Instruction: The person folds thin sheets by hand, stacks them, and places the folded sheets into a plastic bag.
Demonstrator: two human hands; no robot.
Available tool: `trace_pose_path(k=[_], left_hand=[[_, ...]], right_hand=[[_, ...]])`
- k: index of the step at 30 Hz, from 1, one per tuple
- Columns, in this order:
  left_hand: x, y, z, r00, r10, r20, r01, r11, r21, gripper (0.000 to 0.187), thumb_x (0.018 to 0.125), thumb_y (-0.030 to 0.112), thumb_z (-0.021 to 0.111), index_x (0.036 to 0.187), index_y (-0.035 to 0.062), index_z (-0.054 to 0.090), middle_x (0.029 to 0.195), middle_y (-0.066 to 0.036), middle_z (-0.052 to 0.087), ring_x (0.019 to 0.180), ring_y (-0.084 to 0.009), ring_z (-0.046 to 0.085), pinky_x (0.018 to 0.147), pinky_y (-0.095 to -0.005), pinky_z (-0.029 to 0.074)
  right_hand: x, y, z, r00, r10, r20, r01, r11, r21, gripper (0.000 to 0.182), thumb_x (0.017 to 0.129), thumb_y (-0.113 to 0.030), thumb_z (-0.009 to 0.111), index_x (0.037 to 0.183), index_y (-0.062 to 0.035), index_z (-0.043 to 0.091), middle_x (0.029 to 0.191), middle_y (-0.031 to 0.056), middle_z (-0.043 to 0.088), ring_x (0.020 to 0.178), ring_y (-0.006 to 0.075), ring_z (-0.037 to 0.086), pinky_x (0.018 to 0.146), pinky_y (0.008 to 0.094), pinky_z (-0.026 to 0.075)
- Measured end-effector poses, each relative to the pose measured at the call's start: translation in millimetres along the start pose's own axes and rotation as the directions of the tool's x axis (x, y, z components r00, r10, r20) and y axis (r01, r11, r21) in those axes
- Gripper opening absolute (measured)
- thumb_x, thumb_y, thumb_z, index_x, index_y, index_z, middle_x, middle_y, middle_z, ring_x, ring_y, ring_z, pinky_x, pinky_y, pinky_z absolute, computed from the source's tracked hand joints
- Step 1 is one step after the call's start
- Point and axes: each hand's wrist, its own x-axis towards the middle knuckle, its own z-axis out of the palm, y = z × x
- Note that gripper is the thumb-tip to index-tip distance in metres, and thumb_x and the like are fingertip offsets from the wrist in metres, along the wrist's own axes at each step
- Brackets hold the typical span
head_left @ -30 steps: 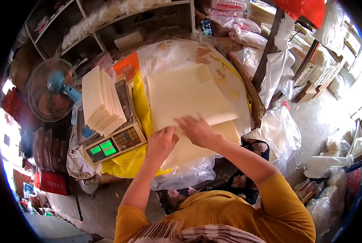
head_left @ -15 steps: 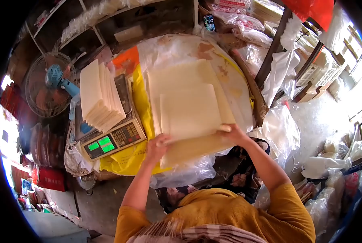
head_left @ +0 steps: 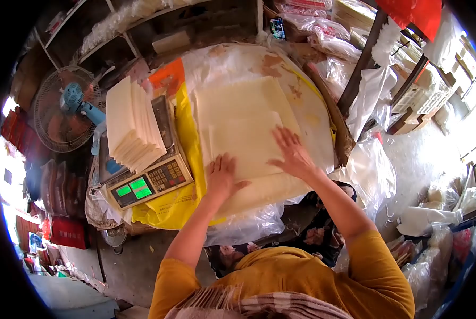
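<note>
Thin cream sheets (head_left: 243,101) lie flat on the covered round table, with a smaller cream sheet or stack (head_left: 248,143) on top. My left hand (head_left: 222,176) rests on the lower left part of the smaller sheets, fingers spread. On their right side lies my right hand (head_left: 293,154), palm down with its fingers apart. Neither hand grips anything. To the left, a folded stack of cream sheets (head_left: 131,125) sits on a digital scale (head_left: 155,183) with a lit green display.
A blue fan (head_left: 73,101) stands left of the scale. Yellow plastic (head_left: 187,138) runs between scale and sheets. Clear plastic (head_left: 248,227) hangs at the table's front edge. Bagged goods (head_left: 331,45) and a dark post (head_left: 361,64) are at the right.
Both hands have let go of the smaller sheet's lower corners and now lie spread on top. My right hand has moved up and slightly left, my left hand slightly up and right.
</note>
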Motion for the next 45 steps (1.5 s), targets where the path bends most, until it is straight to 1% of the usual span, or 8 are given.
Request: trace_pose_path(k=[8, 13, 17, 25, 32, 35, 41, 45], left_hand=[[4, -53, -29, 0.986, -0.050, 0.161, 0.113, 0.907, -0.406, 0.053, 0.073, 0.028, 0.074, 0.114, 0.0016, 0.053, 0.099, -0.011, 0.065, 0.086, -0.0270, 0.063, 0.080, -0.0365, 0.048], [23, -45, -40, 0.866, -0.441, 0.234, 0.373, 0.260, -0.891, 0.050, 0.074, 0.028, 0.073, 0.113, 0.0032, 0.054, 0.092, -0.010, 0.065, 0.079, -0.0197, 0.064, 0.069, -0.0304, 0.050], [64, -40, 4, 0.915, -0.223, -0.337, 0.153, 0.963, -0.222, 0.064, 0.080, 0.035, 0.069, 0.130, 0.0023, 0.046, 0.129, -0.018, 0.051, 0.118, -0.0286, 0.050, 0.096, -0.0403, 0.041], [64, -16, 23, 0.971, -0.236, -0.039, 0.233, 0.971, -0.056, 0.072, 0.086, 0.057, 0.049, 0.139, 0.0087, 0.039, 0.147, -0.019, 0.030, 0.138, -0.0325, 0.023, 0.109, -0.0538, 0.017], [59, -11, 35, 0.876, -0.342, -0.340, 0.328, 0.939, -0.098, 0.069, 0.085, 0.032, 0.062, 0.142, 0.0076, 0.031, 0.141, -0.019, 0.038, 0.132, -0.0303, 0.034, 0.106, -0.0481, 0.028], [21, 23, 10, 0.678, -0.619, 0.396, 0.318, -0.239, -0.918, 0.076, 0.078, 0.013, 0.065, 0.143, 0.0010, 0.026, 0.142, -0.018, 0.037, 0.133, -0.0266, 0.035, 0.106, -0.0374, 0.032], [1, -12, -31, 0.865, -0.488, -0.118, 0.027, 0.280, -0.960, 0.075, 0.075, -0.001, 0.056, 0.143, 0.0037, 0.027, 0.132, -0.010, 0.047, 0.116, -0.0183, 0.049, 0.094, -0.0296, 0.043], [15, -77, -184, 0.680, -0.568, -0.464, -0.241, 0.425, -0.872, 0.077, 0.072, -0.001, 0.057, 0.143, 0.0003, 0.028, 0.136, -0.013, 0.045, 0.119, -0.0198, 0.049, 0.097, -0.0300, 0.043]], right_hand=[[-13, 47, -8, 0.886, -0.371, 0.280, 0.343, 0.928, 0.145, 0.076, 0.077, -0.038, 0.071, 0.139, -0.0090, 0.038, 0.140, 0.0169, 0.041, 0.133, 0.0328, 0.034, 0.108, 0.0379, 0.030], [-10, 40, 0, 0.947, 0.291, 0.134, -0.315, 0.773, 0.551, 0.042, 0.081, -0.036, 0.068, 0.101, -0.0001, 0.058, 0.086, 0.0138, 0.065, 0.077, 0.0272, 0.063, 0.068, 0.0370, 0.049], [22, 36, 9, 0.813, 0.561, 0.154, -0.572, 0.723, 0.388, 0.041, 0.081, -0.038, 0.067, 0.094, -0.0020, 0.053, 0.085, 0.0155, 0.062, 0.077, 0.0287, 0.062, 0.066, 0.0392, 0.049], [25, 24, 36, 0.988, -0.117, -0.103, 0.082, 0.953, -0.290, 0.059, 0.087, -0.039, 0.057, 0.138, -0.0152, 0.040, 0.143, 0.0131, 0.034, 0.127, 0.0385, 0.034, 0.103, 0.0531, 0.029], [17, 2, 36, 0.997, 0.071, -0.016, -0.072, 0.954, -0.291, 0.052, 0.091, -0.044, 0.047, 0.134, -0.0141, 0.045, 0.138, 0.0133, 0.042, 0.129, 0.0368, 0.032, 0.106, 0.0538, 0.021], [-4, -49, 29, 0.949, 0.232, 0.214, -0.212, 0.971, -0.112, 0.049, 0.092, -0.039, 0.049, 0.132, -0.0112, 0.045, 0.136, 0.0139, 0.044, 0.129, 0.0343, 0.035, 0.106, 0.0539, 0.021], [-30, -21, 72, 0.996, -0.074, 0.041, 0.077, 0.995, -0.061, 0.054, 0.091, -0.037, 0.051, 0.137, -0.0098, 0.039, 0.145, 0.0109, 0.034, 0.135, 0.0297, 0.028, 0.108, 0.0557, 0.017], [-30, -27, 70, 0.994, -0.058, 0.094, 0.065, 0.996, -0.066, 0.057, 0.090, -0.034, 0.053, 0.139, -0.0105, 0.036, 0.149, 0.0097, 0.028, 0.139, 0.0300, 0.022, 0.111, 0.0562, 0.012]])
